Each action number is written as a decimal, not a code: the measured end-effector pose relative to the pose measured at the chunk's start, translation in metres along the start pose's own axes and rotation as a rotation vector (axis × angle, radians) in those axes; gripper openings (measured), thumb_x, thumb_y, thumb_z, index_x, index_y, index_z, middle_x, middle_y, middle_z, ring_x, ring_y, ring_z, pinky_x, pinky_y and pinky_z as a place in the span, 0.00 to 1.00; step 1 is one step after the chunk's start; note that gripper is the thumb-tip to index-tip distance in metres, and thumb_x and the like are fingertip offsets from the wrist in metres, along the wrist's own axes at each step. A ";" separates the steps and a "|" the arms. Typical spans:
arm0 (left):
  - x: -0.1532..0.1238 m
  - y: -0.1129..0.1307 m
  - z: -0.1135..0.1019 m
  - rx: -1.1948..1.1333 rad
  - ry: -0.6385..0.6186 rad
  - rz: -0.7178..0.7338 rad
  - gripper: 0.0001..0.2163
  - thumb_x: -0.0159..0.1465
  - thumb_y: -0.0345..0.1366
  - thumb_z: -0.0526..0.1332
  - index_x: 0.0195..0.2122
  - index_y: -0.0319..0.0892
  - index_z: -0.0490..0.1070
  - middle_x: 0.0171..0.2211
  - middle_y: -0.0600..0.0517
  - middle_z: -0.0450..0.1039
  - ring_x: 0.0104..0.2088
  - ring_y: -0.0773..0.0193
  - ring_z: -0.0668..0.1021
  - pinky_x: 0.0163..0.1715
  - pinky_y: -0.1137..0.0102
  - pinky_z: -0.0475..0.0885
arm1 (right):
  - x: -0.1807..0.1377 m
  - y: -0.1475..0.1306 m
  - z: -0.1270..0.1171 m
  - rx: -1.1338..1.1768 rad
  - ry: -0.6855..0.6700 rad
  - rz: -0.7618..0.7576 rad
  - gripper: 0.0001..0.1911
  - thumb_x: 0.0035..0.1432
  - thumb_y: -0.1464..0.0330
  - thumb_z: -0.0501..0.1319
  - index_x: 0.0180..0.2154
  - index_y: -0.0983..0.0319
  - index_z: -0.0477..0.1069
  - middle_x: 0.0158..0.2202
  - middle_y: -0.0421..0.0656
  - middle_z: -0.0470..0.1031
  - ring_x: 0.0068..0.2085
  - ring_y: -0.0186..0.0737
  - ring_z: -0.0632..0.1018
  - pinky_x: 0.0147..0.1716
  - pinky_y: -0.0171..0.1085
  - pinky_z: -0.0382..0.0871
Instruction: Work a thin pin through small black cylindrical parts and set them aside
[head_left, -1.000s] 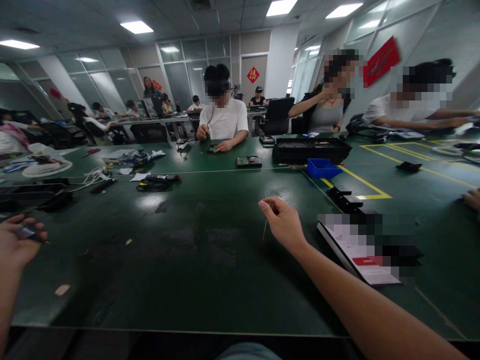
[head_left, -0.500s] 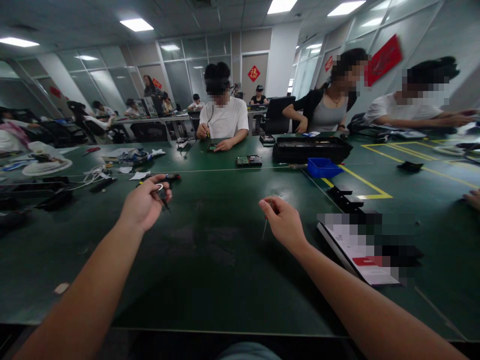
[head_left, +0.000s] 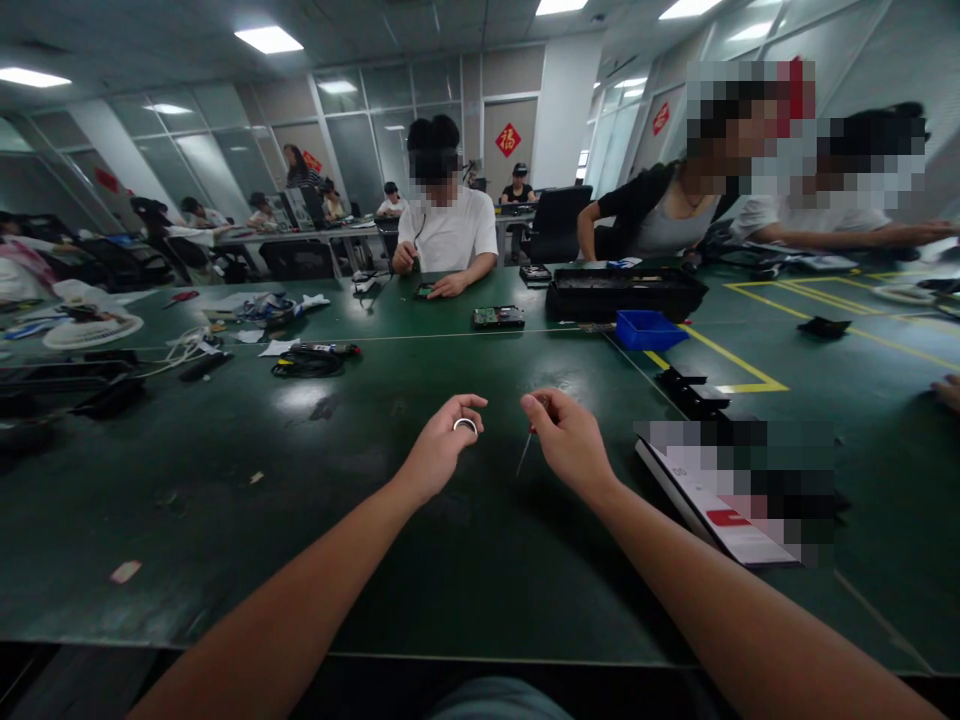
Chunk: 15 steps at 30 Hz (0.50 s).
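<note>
My left hand (head_left: 441, 447) hovers over the middle of the green table (head_left: 315, 520), fingers curled round a small silvery ring-shaped part (head_left: 465, 426). Just to its right, my right hand (head_left: 568, 438) is closed in a pinch on a thin screwdriver (head_left: 527, 447) with a reddish top, its tip slanting down toward the table. The two hands are close together, a short gap between them.
A white booklet (head_left: 720, 510) lies right of my right hand. Black blocks (head_left: 694, 392), a blue bin (head_left: 646, 329), a black tray (head_left: 622, 293) and a circuit board (head_left: 498, 318) sit farther back. Cables (head_left: 311, 360) lie at left. Other people work across the table.
My left hand has swung from the far left edge across to the centre, carrying the small part, and now sits beside my right hand. The right hand has barely moved.
</note>
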<state>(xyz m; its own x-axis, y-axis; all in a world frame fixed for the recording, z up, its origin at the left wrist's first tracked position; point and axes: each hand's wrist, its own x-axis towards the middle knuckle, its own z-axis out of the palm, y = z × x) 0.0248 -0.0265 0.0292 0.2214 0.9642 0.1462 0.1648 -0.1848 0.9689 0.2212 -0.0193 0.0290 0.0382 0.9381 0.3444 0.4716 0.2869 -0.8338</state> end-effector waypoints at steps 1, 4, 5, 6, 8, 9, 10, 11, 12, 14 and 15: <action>0.000 -0.007 -0.001 0.100 -0.049 0.013 0.24 0.53 0.27 0.57 0.53 0.43 0.66 0.41 0.49 0.70 0.41 0.59 0.73 0.44 0.64 0.68 | 0.000 0.001 0.001 0.012 -0.007 0.005 0.20 0.64 0.51 0.56 0.36 0.60 0.74 0.25 0.40 0.74 0.28 0.40 0.74 0.30 0.38 0.64; 0.000 -0.025 -0.005 0.358 -0.118 0.076 0.28 0.52 0.22 0.57 0.56 0.42 0.65 0.46 0.47 0.71 0.47 0.57 0.73 0.50 0.61 0.68 | 0.001 0.004 0.004 0.068 -0.040 0.027 0.19 0.62 0.52 0.58 0.34 0.60 0.72 0.26 0.40 0.75 0.28 0.39 0.74 0.30 0.38 0.65; 0.001 -0.028 -0.007 0.410 -0.111 0.095 0.25 0.54 0.21 0.56 0.54 0.42 0.66 0.46 0.46 0.71 0.48 0.57 0.74 0.51 0.60 0.68 | 0.001 0.005 0.004 0.098 -0.058 0.035 0.18 0.62 0.52 0.59 0.34 0.60 0.72 0.27 0.41 0.75 0.29 0.39 0.74 0.31 0.39 0.66; 0.003 -0.030 -0.008 0.446 -0.104 0.109 0.21 0.57 0.22 0.56 0.52 0.42 0.68 0.46 0.46 0.72 0.48 0.56 0.74 0.52 0.59 0.68 | 0.002 0.006 0.005 0.133 -0.076 0.044 0.17 0.61 0.53 0.60 0.35 0.60 0.72 0.28 0.41 0.76 0.30 0.39 0.74 0.32 0.39 0.67; 0.005 -0.031 -0.011 0.479 -0.088 0.124 0.16 0.61 0.25 0.58 0.49 0.43 0.71 0.46 0.46 0.74 0.48 0.55 0.75 0.52 0.58 0.69 | 0.003 0.008 0.006 0.206 -0.112 0.057 0.17 0.59 0.53 0.62 0.36 0.61 0.73 0.30 0.42 0.77 0.30 0.39 0.75 0.33 0.39 0.69; 0.007 -0.030 -0.012 0.486 -0.076 0.135 0.14 0.61 0.26 0.60 0.47 0.43 0.73 0.47 0.46 0.75 0.48 0.54 0.75 0.53 0.57 0.69 | 0.003 0.009 0.006 0.237 -0.126 0.061 0.17 0.59 0.53 0.62 0.36 0.61 0.74 0.30 0.42 0.77 0.31 0.38 0.75 0.33 0.39 0.70; 0.008 -0.029 -0.013 0.492 -0.060 0.151 0.13 0.61 0.26 0.62 0.47 0.43 0.74 0.48 0.46 0.75 0.50 0.54 0.75 0.54 0.57 0.68 | 0.003 0.009 0.006 0.263 -0.132 0.065 0.18 0.58 0.53 0.63 0.36 0.62 0.74 0.30 0.42 0.77 0.31 0.38 0.75 0.33 0.39 0.70; 0.009 -0.029 -0.014 0.495 -0.041 0.169 0.14 0.60 0.26 0.63 0.47 0.44 0.74 0.49 0.47 0.75 0.51 0.54 0.75 0.56 0.57 0.67 | 0.003 0.009 0.006 0.284 -0.131 0.069 0.18 0.58 0.52 0.63 0.35 0.62 0.74 0.30 0.42 0.77 0.30 0.38 0.75 0.33 0.39 0.70; 0.010 -0.028 -0.015 0.494 -0.023 0.184 0.15 0.60 0.26 0.64 0.48 0.45 0.75 0.50 0.47 0.74 0.53 0.54 0.74 0.58 0.56 0.66 | 0.004 0.009 0.006 0.304 -0.122 0.075 0.19 0.58 0.52 0.63 0.35 0.62 0.75 0.29 0.42 0.77 0.30 0.37 0.75 0.33 0.39 0.70; 0.010 -0.029 -0.016 0.487 0.016 0.196 0.17 0.61 0.27 0.64 0.51 0.46 0.74 0.52 0.48 0.74 0.55 0.54 0.73 0.59 0.56 0.65 | 0.004 0.008 0.005 0.369 -0.090 0.095 0.19 0.59 0.51 0.63 0.34 0.62 0.75 0.28 0.42 0.76 0.29 0.36 0.74 0.32 0.38 0.70; 0.010 -0.030 -0.016 0.485 0.035 0.189 0.18 0.61 0.28 0.64 0.53 0.47 0.73 0.53 0.48 0.74 0.55 0.54 0.73 0.60 0.56 0.65 | 0.004 0.008 0.004 0.417 -0.072 0.109 0.19 0.59 0.51 0.63 0.35 0.62 0.75 0.28 0.41 0.76 0.28 0.36 0.74 0.32 0.38 0.70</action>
<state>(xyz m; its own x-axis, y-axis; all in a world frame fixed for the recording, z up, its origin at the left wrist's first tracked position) 0.0063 -0.0078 0.0051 0.2598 0.9097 0.3239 0.5534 -0.4151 0.7221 0.2211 -0.0124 0.0219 -0.0005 0.9742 0.2255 0.0719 0.2250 -0.9717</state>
